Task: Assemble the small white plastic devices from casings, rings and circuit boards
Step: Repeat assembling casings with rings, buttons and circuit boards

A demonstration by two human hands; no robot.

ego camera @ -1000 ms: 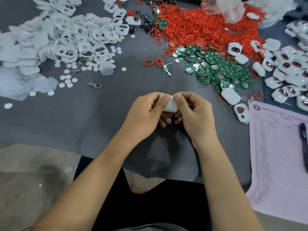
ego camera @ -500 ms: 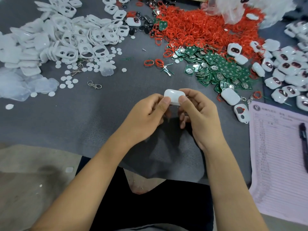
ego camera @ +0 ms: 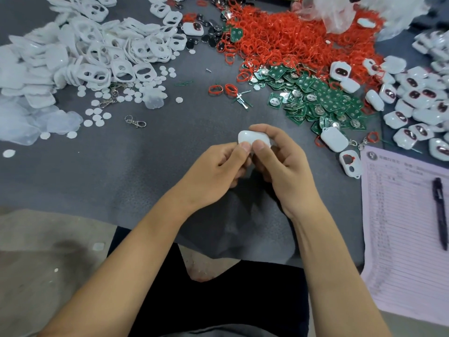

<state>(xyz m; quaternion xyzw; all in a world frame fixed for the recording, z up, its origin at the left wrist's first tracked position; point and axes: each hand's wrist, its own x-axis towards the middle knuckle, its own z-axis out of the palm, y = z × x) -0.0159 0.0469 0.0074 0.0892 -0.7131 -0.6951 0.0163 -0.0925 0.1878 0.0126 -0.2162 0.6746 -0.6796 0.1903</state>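
Note:
Both hands hold one small white device [ego camera: 250,137] just above the grey mat [ego camera: 145,166], its smooth back facing up. My left hand [ego camera: 218,171] pinches its near left edge with thumb and fingers. My right hand [ego camera: 281,161] wraps fingers over its far side, thumb pressing on top. A heap of white casings [ego camera: 97,52] lies far left, red rings [ego camera: 291,40] fill the far middle, and green circuit boards [ego camera: 323,98] lie in front of them.
Finished white devices [ego camera: 418,103] crowd the right edge. Two more casings [ego camera: 334,139] lie near the boards. A printed sheet [ego camera: 401,227] with a pen [ego camera: 439,212] sits at right. A metal clasp [ego camera: 136,122] and small white discs [ego camera: 97,113] lie left of centre.
The hands have lifted the white device slightly farther away from me and turned it, so more of its smooth back shows above the thumbs.

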